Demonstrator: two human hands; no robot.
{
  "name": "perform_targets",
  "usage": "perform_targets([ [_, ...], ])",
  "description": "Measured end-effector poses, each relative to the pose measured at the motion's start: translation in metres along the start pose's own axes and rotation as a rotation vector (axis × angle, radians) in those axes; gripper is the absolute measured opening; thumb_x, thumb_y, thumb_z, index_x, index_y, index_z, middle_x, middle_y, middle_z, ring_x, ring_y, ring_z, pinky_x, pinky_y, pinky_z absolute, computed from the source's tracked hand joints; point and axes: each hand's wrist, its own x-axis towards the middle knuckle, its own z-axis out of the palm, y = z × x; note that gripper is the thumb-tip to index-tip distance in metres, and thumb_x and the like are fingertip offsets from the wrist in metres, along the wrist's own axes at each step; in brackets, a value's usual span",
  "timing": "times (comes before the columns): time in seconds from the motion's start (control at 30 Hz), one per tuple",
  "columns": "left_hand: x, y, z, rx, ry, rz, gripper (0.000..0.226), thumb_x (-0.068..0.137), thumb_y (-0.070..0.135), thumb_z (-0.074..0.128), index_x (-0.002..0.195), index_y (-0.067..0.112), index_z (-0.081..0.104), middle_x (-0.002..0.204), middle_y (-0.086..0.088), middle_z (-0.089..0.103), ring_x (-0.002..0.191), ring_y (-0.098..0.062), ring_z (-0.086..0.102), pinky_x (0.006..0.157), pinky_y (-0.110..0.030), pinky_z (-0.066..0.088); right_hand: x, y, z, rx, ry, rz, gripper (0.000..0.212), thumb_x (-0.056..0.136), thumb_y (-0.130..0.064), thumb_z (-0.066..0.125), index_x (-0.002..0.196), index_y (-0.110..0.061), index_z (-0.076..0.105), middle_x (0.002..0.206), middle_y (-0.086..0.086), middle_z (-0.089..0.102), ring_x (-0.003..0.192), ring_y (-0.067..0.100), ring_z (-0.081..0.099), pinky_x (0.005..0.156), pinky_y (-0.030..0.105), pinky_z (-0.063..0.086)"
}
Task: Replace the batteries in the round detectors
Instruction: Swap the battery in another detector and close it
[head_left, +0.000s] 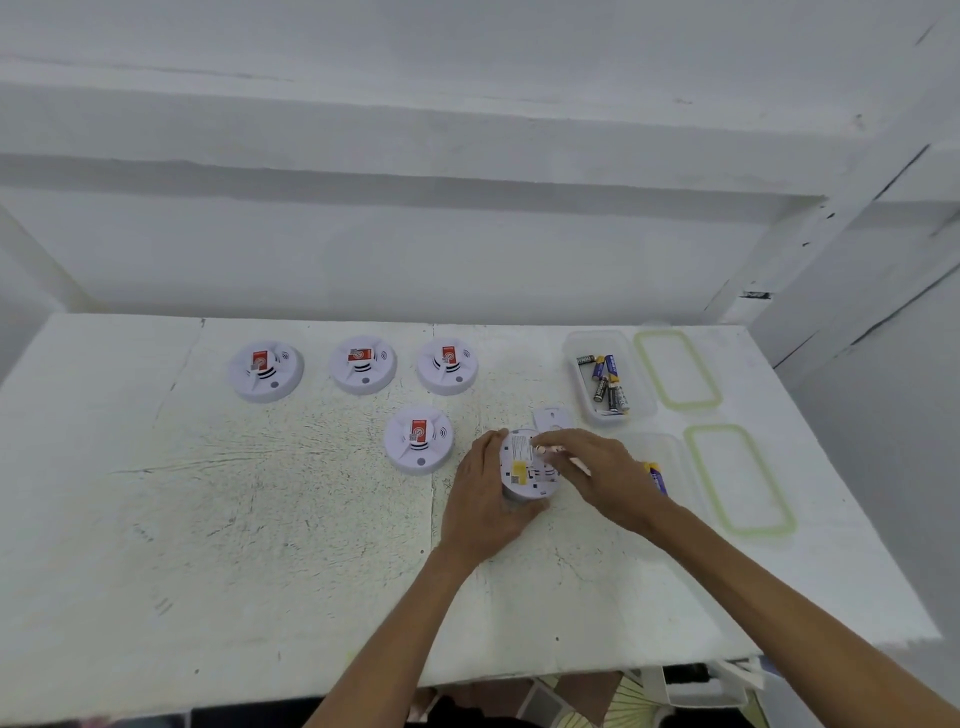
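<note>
On a white table (208, 519), a row of 3 detectors (363, 364) lies face up toward the far edge, red labels on top. A 4th detector (418, 439) lies face up nearer, below the row's right end. Just right of it, a 5th detector (522, 470) is turned over, its flat back with printed label and yellow sticker facing up toward the camera. The left hand (483, 499), its forearm rising from the bottom edge, grips this disc, fingers curled round its left rim. The right hand (597, 478) reaches in from the lower right, palm down, fingers bent over the right half of the back with the tips touching it. Whether they pinch anything cannot be told. A white cover (553, 418) lies flat just behind the hands. Farther right, a clear box (636, 395) holds several batteries (605, 382), its green-rimmed lid (675, 370) beside it. A 2nd box (670, 452), nearer and partly hidden by the right wrist, holds 1 blue battery (657, 475), with a 2nd lid (737, 478) alongside.
</note>
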Motion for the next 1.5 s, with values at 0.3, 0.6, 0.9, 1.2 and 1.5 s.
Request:
perform_targets([
  [0.3,-0.001,0.002,-0.004,-0.018,-0.036,-0.027,0.109,0.076,0.068,0.076,0.159,0.017,0.028,0.159,0.001,0.034,0.148,-0.017,0.033,0.122,-0.037,0.034,-0.035,0.036,-0.039,0.038,0.423,0.497,0.012,0.096,-0.016,0.064,0.104,-0.014,0.072,0.076,-0.004,0.072,0.072,0.011,0.071,0.069,0.018,0.055],
  [0.6,-0.002,0.008,-0.007,-0.026,-0.042,-0.043,0.109,0.078,0.061,0.081,0.161,0.018,0.026,0.161,0.002,0.031,0.149,-0.015,0.029,0.121,-0.032,0.030,-0.048,0.043,-0.026,-0.061,0.268,0.670,0.009,0.086,-0.014,0.070,0.091,-0.008,0.076,0.073,-0.001,0.071,0.071,0.019,0.069,0.072,0.029,0.055],
  [0.9,-0.003,0.010,-0.008,-0.019,-0.041,-0.051,0.108,0.077,0.064,0.079,0.160,0.020,0.026,0.160,0.003,0.032,0.148,-0.015,0.031,0.121,-0.035,0.034,-0.040,0.047,-0.025,-0.116,0.304,0.648,0.015,0.091,-0.026,0.070,0.098,-0.012,0.072,0.073,-0.004,0.068,0.066,0.015,0.065,0.069,0.033,0.056],
  [1.2,-0.003,0.009,-0.007,-0.022,-0.042,-0.071,0.110,0.076,0.066,0.079,0.161,0.021,0.026,0.161,0.005,0.030,0.148,-0.012,0.029,0.119,-0.027,0.030,0.027,0.055,-0.045,-0.186,0.372,0.463,0.016,0.094,-0.005,0.060,0.102,-0.005,0.073,0.092,0.009,0.071,0.073,0.022,0.063,0.070,0.030,0.050],
  [1.5,0.000,0.010,-0.006,-0.022,-0.034,-0.082,0.113,0.075,0.062,0.083,0.161,0.017,0.026,0.162,0.002,0.033,0.150,-0.016,0.031,0.122,-0.032,0.031,0.086,0.093,-0.031,-0.340,-0.087,0.617,0.040,0.083,-0.008,0.066,0.123,-0.007,0.061,0.100,0.012,0.062,0.093,0.030,0.058,0.064,0.029,0.043],
])
